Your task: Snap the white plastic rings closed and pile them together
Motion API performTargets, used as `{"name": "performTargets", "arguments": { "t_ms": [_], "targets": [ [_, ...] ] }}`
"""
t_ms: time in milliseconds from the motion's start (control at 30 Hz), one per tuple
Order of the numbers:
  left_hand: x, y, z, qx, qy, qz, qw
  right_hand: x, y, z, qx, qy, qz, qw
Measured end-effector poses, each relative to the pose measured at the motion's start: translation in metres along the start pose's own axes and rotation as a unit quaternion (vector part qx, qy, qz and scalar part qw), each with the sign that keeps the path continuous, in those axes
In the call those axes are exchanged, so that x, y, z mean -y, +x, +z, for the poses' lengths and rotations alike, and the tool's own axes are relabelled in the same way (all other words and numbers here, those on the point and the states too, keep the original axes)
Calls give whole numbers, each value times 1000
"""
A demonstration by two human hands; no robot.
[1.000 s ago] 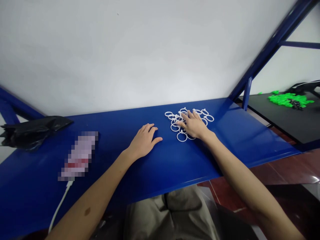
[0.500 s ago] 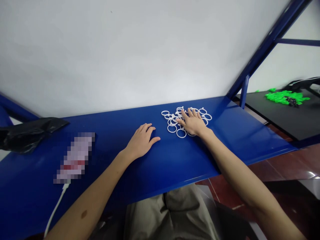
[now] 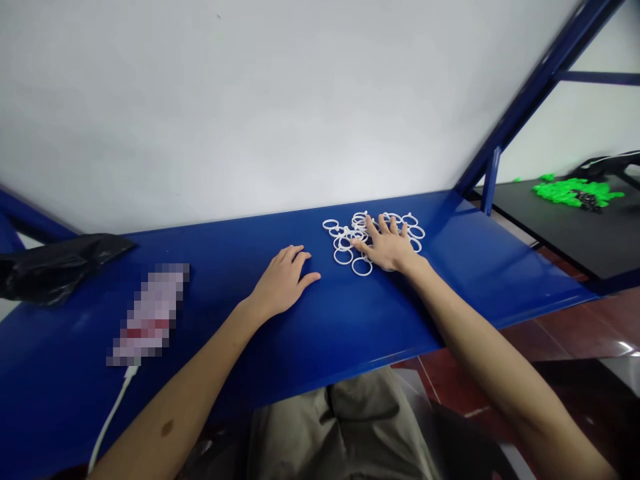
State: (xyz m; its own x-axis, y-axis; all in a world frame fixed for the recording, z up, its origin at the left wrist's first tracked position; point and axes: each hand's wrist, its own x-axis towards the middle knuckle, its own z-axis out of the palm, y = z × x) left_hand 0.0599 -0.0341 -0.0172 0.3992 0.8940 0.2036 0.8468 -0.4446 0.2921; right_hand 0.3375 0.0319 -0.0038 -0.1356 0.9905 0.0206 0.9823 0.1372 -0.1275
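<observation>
Several thin white rings point(image 3: 343, 256), some with a small knob on the rim, lie loosely overlapping on the blue tabletop point(image 3: 320, 327). Over the right part of this pile my right hand point(image 3: 390, 248) rests palm down with its fingers spread, hiding the rings beneath it. Left of the pile, my left hand point(image 3: 280, 280) lies flat on the table, thumb pointing toward the rings and nothing in it. A gap of bare blue surface separates it from the nearest ring.
A pixelated flat pinkish object point(image 3: 153, 313) with a white cable point(image 3: 113, 417) lies at left, near a black plastic bag point(image 3: 70, 263). A white wall backs the table. On a black table point(image 3: 555, 233) at right sits a bright green pile point(image 3: 573, 192). Blue frame bars point(image 3: 493, 180) stand between.
My right hand's fingers have spread wider, and the hand has shifted very slightly to the right over the rings. My left hand has stayed in place.
</observation>
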Motion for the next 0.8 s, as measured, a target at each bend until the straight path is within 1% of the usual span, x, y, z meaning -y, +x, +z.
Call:
{"name": "performTargets", "arguments": {
  "t_ms": [133,233,367,567,700,800],
  "targets": [
    [-1,0,-1,4,8,-2,1000,5,0,2,-4,-3,-16,1000],
    [-2,0,-2,5,10,-8,1000,8,1,0,-11,6,-7,1000],
    [-3,1,-2,5,9,-8,1000,5,3,-2,-21,8,4,1000],
    [-3,1,-2,8,12,-4,1000,4,2,0,-25,6,28,999],
    [-4,1,-3,11,15,-7,1000,6,-3,-1,-5,1,35,999],
    [-4,1,-2,8,16,-5,1000,9,-7,-3,15,-9,25,1000]
  ]
}}
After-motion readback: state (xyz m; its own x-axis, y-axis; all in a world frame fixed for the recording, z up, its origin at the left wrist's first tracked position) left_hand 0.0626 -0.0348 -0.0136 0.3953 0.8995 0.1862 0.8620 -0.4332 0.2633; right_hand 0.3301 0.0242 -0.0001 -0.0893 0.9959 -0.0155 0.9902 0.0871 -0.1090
